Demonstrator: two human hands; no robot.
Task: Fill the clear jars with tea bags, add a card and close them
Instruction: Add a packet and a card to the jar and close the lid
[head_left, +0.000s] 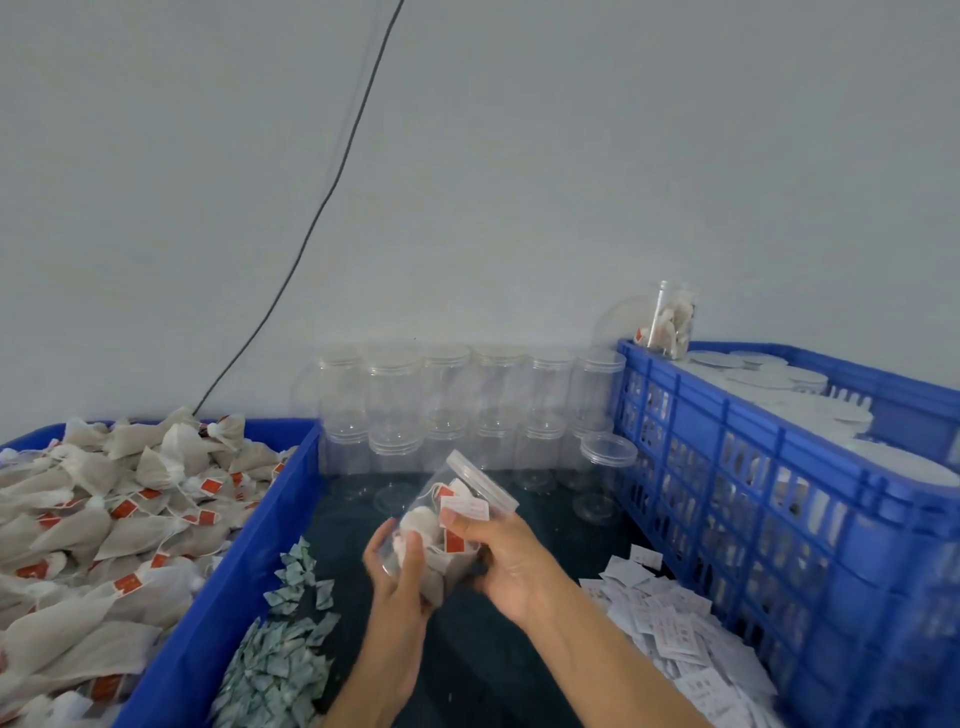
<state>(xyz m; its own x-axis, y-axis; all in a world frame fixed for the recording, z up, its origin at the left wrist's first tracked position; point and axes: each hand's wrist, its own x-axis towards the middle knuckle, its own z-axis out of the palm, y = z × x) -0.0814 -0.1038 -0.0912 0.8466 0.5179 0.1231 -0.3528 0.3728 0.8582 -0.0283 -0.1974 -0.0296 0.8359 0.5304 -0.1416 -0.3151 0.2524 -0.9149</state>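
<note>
Hands share one filled jar (441, 525) above the dark desk (488, 654): left hand (400, 566) clasps its base, right hand (498, 561) clasps the side, tilting the lid (480, 480) away, probably to steady it for closing or checking the card (465, 506) inside.

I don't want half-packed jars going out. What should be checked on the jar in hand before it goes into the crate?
1. Tea bags inside the held clear plastic jar: ok, beige bags with red tags show through the wall.
2. White printed card inside: cannot tell, it sits near the mouth, possibly inside.
3. Clear round lid on: ok; screwed tight, cannot tell.
4. Grip: ok, left hand at the base, right hand round the side.
5. Free spot in the blue slotted plastic crate: cannot tell; lidded jars cover the visible top.
</note>
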